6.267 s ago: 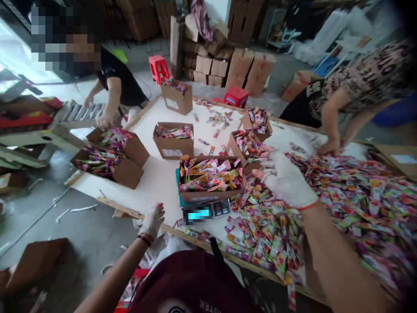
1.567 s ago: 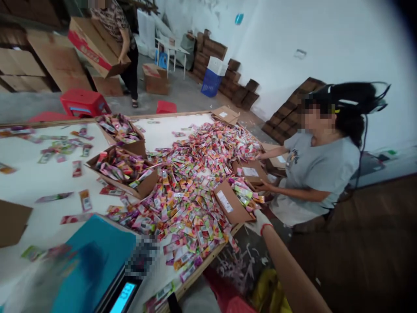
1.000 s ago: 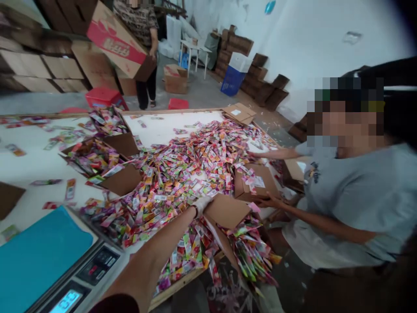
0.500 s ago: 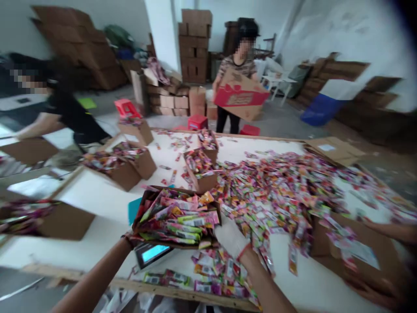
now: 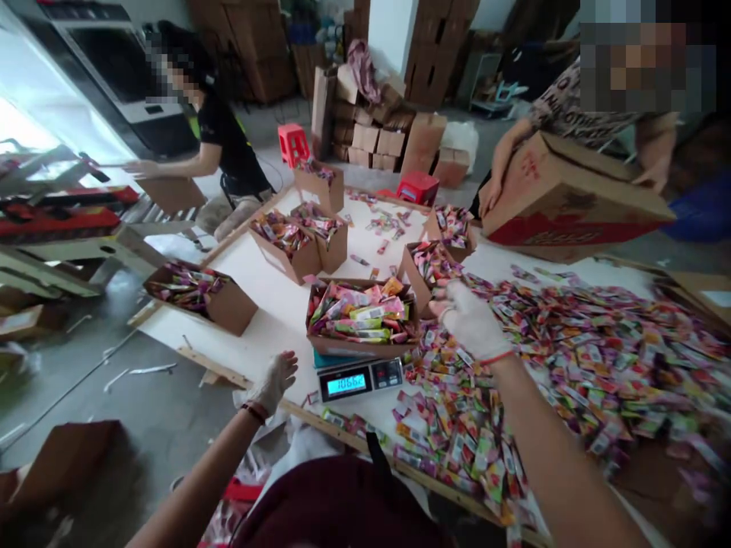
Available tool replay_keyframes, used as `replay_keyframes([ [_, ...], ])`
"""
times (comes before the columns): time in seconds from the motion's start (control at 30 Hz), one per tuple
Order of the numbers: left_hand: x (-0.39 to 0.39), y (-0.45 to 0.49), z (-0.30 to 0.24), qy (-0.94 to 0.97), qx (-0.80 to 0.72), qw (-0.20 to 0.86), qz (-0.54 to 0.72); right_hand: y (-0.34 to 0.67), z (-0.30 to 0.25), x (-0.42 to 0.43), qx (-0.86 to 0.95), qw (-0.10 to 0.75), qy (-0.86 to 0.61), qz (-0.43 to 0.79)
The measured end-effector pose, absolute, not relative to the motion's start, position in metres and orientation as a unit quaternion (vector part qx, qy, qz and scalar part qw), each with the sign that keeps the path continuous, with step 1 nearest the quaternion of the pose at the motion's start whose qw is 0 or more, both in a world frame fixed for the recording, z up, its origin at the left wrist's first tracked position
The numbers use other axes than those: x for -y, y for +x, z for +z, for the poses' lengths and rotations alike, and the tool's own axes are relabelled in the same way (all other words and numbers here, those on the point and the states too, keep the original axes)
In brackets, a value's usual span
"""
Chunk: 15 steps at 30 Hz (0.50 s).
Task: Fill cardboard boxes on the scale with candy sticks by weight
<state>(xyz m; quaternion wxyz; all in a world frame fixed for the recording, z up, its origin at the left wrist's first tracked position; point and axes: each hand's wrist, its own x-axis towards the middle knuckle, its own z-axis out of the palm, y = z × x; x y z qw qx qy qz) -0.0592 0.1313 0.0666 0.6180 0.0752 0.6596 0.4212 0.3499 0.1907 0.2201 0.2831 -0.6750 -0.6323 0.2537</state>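
A brown cardboard box (image 5: 343, 344) filled with colourful candy packets stands on a digital scale (image 5: 359, 378) near the table's front edge. My left hand (image 5: 275, 380), in a white glove, hovers open at the table edge, left of the scale, holding nothing. My gloved right hand (image 5: 471, 320) is over the edge of the big heap of packets (image 5: 576, 350), just right of the box, with fingers curled; what they hold is hidden.
Several open boxes of packets (image 5: 291, 243) stand on the white table (image 5: 274, 312). A person in black bends at the far left. Another person at the right carries a large red-and-brown carton (image 5: 565, 202). Stacked cartons and red stools (image 5: 291, 141) stand behind.
The filled box I carried in both hands now rests on the scale. My left hand has let go and pulled back to the table edge. My right hand has moved to the packet heap.
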Motion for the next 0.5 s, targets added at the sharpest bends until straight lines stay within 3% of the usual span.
replay_keyframes([
  [0.07,-0.100,-0.073,0.050,0.037,-0.678,0.607,0.412,0.346,0.243,-0.185,0.642,0.329,-0.643,0.256],
  [0.13,-0.074,-0.082,0.036,0.000,-0.701,0.596,0.392,0.332,0.266,-0.184,0.684,0.318,-0.610,0.241],
  [0.3,-0.048,-0.087,0.019,-0.028,-0.699,0.610,0.373,0.270,0.293,-0.202,0.822,0.143,-0.532,0.140],
  [0.43,-0.047,-0.086,0.019,-0.028,-0.672,0.635,0.380,0.230,0.274,-0.231,0.840,-0.036,-0.530,0.112],
  [0.5,-0.045,-0.087,0.021,-0.030,-0.668,0.636,0.384,0.218,0.257,-0.240,0.831,-0.059,-0.541,0.114],
])
